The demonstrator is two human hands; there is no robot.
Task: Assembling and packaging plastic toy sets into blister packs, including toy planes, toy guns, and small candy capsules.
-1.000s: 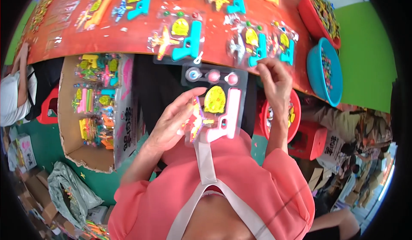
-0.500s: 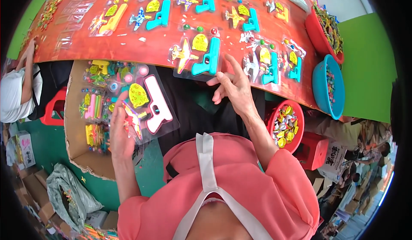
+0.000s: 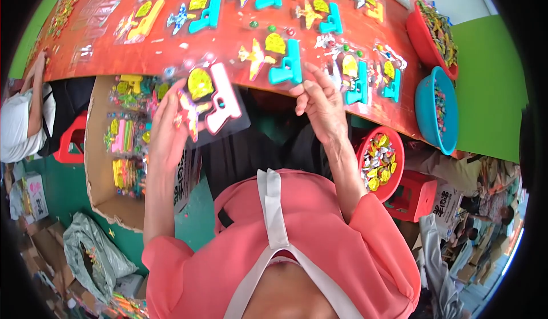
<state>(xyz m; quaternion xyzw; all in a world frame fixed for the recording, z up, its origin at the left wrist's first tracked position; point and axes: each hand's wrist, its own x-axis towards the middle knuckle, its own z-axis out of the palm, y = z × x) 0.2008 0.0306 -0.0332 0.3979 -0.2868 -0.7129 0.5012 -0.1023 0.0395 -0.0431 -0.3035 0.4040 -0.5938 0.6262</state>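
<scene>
My left hand (image 3: pixel 166 128) grips the left edge of a clear plastic blister tray. In that tray sit a white toy gun with a pink outline (image 3: pixel 224 99), a yellow-green disc (image 3: pixel 200 83) and a toy plane (image 3: pixel 191 113). It hangs tilted over my lap, just off the table edge. My right hand (image 3: pixel 324 103) pinches the lower right corner of another blister tray at the table's front edge. That one holds a teal toy gun (image 3: pixel 287 65), a yellow disc (image 3: pixel 275 43), a pale toy plane (image 3: pixel 255 58) and small balls along its top.
Several filled trays lie across the red table (image 3: pixel 165 62). At the left stands a cardboard box (image 3: pixel 100 199) of packed toys. Red basin (image 3: pixel 425 39) and blue basin (image 3: pixel 423 110) stand right; a red bowl (image 3: pixel 394 148) sits lower. Another person's arm (image 3: pixel 35 91) shows far left.
My left hand has lifted its tray up from over the box toward the table edge. The teal-gun tray has slid a little rightward with my right hand.
</scene>
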